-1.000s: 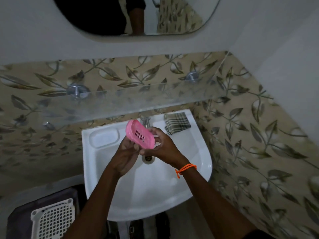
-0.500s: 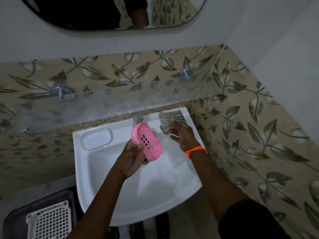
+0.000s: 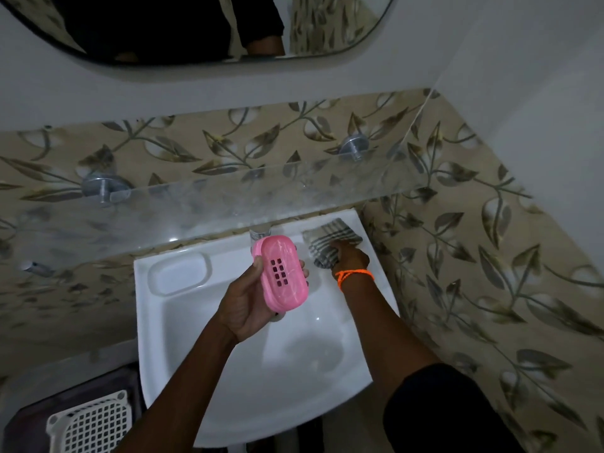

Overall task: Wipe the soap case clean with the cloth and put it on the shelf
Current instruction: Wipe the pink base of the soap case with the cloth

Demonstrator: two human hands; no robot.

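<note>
My left hand (image 3: pixel 248 302) holds a pink soap case (image 3: pixel 281 273) over the white sink (image 3: pixel 202 354), its underside with several drain slots facing up. My right hand (image 3: pixel 351 256), with an orange thread at the wrist, rests on a folded grey checked cloth (image 3: pixel 330 237) lying on the sink's back right corner, fingers curled onto it. A clear glass shelf (image 3: pixel 228 197) runs along the wall above the sink on two metal brackets.
A tap (image 3: pixel 260 233) stands behind the soap case. The sink has a moulded soap recess (image 3: pixel 179 273) at back left. A white lattice basket (image 3: pixel 91 423) sits low left. A mirror (image 3: pixel 196 27) hangs above; tiled walls close in on the right.
My right hand left the soap case and reached right to the cloth on the sink corner. My left hand now holds the case alone, turned flatter.
</note>
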